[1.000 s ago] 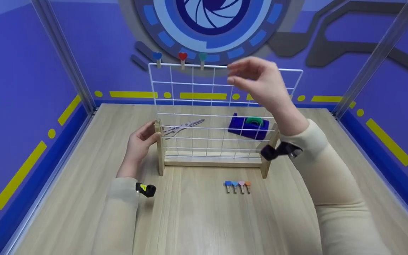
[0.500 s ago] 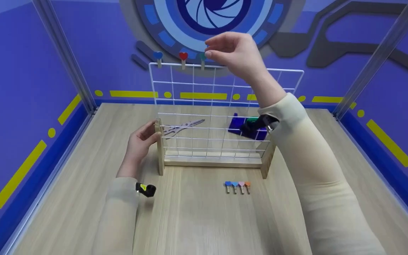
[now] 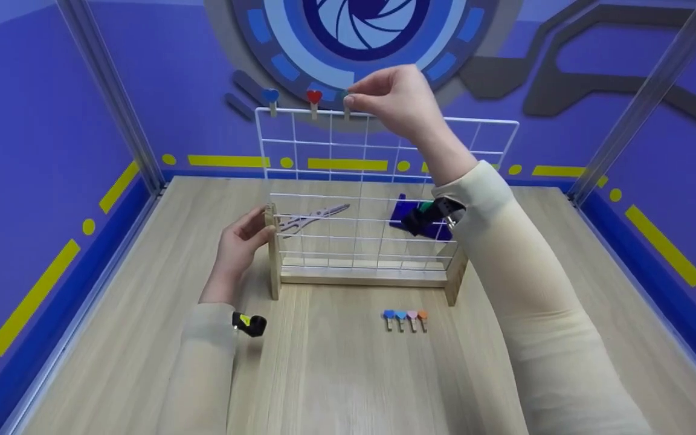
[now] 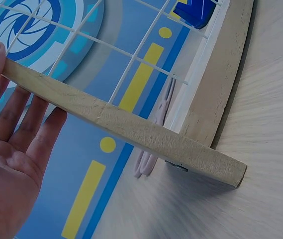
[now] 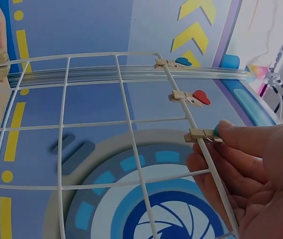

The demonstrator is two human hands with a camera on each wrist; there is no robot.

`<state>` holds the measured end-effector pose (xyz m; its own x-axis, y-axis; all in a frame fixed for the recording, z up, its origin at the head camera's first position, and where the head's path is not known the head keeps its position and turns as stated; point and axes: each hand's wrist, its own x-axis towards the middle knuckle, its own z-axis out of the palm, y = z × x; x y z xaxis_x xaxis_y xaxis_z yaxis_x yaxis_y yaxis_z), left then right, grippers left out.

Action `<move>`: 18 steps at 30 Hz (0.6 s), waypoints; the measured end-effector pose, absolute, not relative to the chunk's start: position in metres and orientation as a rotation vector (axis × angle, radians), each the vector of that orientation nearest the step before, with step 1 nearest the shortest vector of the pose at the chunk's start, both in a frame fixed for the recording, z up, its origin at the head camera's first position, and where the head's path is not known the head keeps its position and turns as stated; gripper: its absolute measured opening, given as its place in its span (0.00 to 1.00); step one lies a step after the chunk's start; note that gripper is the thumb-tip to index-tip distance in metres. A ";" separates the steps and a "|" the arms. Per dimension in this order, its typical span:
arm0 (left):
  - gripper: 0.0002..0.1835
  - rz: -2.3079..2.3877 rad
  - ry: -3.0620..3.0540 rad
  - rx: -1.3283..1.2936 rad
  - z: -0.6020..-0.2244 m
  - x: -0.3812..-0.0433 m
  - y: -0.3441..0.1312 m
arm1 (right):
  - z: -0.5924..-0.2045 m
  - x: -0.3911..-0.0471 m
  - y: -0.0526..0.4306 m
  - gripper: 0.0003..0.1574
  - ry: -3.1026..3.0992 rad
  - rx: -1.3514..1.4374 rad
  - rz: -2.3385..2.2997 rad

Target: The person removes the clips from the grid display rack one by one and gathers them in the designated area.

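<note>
A white wire grid stands upright in a wooden base. My left hand grips the base's left wooden post, thumb on one side and fingers on the other. On the grid's top wire sit a blue heart clothespin, a red heart clothespin and a green heart clothespin. My right hand pinches the green one at its heart end, with its wooden jaws on the wire. The thumb covers most of the green heart in the right wrist view.
Several heart clothespins, dark blue, light blue, pink and orange, lie in a row before the base. Behind the grid are pale purple scissors and a blue tape dispenser, partly covered by the right wrist camera. Blue walls surround the table.
My right hand has moved left and up from the grid's right half, then down slightly onto the green clothespin, now pinching it. The left hand stays on the post.
</note>
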<state>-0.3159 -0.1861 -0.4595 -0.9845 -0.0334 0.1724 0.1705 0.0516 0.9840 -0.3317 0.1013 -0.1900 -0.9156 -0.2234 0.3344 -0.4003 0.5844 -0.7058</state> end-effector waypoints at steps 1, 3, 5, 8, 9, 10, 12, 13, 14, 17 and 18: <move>0.29 -2.065 -2.163 -0.141 -0.460 -0.316 -0.186 | -0.191 -0.332 0.101 0.16 -2.593 0.524 1.242; 0.29 -2.069 -2.163 -0.135 -0.460 -0.316 -0.186 | -0.193 -0.332 0.102 0.15 -2.565 0.542 1.253; 0.29 -2.077 -2.155 -0.127 -0.460 -0.316 -0.186 | -0.195 -0.332 0.101 0.14 -2.536 0.561 1.259; 0.29 -2.069 -2.153 -0.128 -0.461 -0.316 -0.186 | -0.198 -0.332 0.100 0.12 -2.493 0.586 1.274; 0.29 -2.068 -2.150 -0.131 -0.461 -0.316 -0.186 | -0.199 -0.333 0.100 0.12 -2.477 0.594 1.280; 0.29 -2.064 -2.146 -0.132 -0.461 -0.316 -0.186 | -0.200 -0.333 0.100 0.11 -2.460 0.599 1.289; 0.30 -2.054 -2.144 -0.139 -0.462 -0.316 -0.185 | -0.202 -0.334 0.100 0.10 -2.424 0.611 1.313; 0.30 -2.048 -2.147 -0.143 -0.462 -0.316 -0.186 | -0.203 -0.334 0.100 0.10 -2.401 0.620 1.325; 0.30 -2.043 -2.151 -0.143 -0.462 -0.316 -0.186 | -0.204 -0.334 0.100 0.09 -2.376 0.631 1.339; 0.30 -2.028 -2.170 -0.148 -0.462 -0.315 -0.186 | -0.206 -0.335 0.101 0.09 -2.295 0.671 1.411; 0.31 -2.024 -2.177 -0.151 -0.462 -0.316 -0.187 | -0.206 -0.335 0.102 0.09 -2.270 0.688 1.438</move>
